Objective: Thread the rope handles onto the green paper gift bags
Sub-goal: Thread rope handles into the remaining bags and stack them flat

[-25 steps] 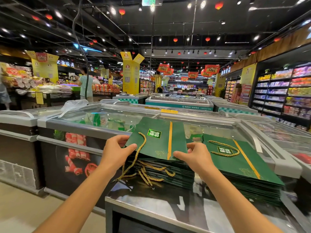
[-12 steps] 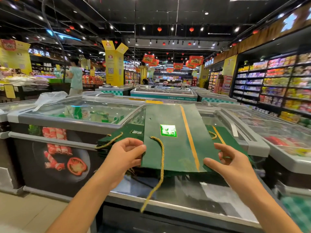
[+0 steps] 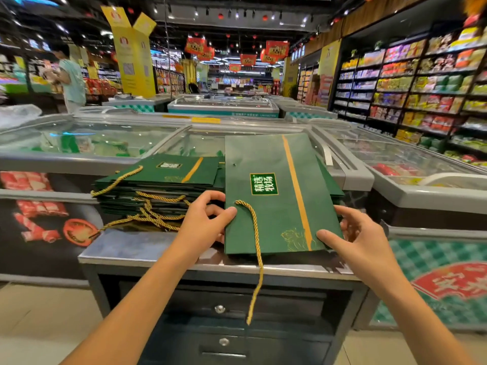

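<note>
The left grip (image 3: 208, 222) pinches the near-left edge of the green bag (image 3: 279, 212), thumb on top right at the upper end of the gold rope (image 3: 257, 241), fingers curled beneath. The right grip (image 3: 361, 238) holds the near-right corner, thumb flat on the paper. Whether that rope end already passes through a hole I cannot tell.

The free tail probably needs feeding next (it dangles over the desk (image 3: 126, 246) front, so gather it first). Keep the left thumb clamped while the right draws the tail up, and keep the paper flat to avoid creasing.

The bag is dark green with a lengthwise gold stripe, a white-lettered label and a faint gold drawing. It lies flat on the desk atop other bags. Just left sits a stack of bags (image 3: 158, 180) with ropes spilling out. Beyond stand glass-topped freezers (image 3: 79, 138).
</note>
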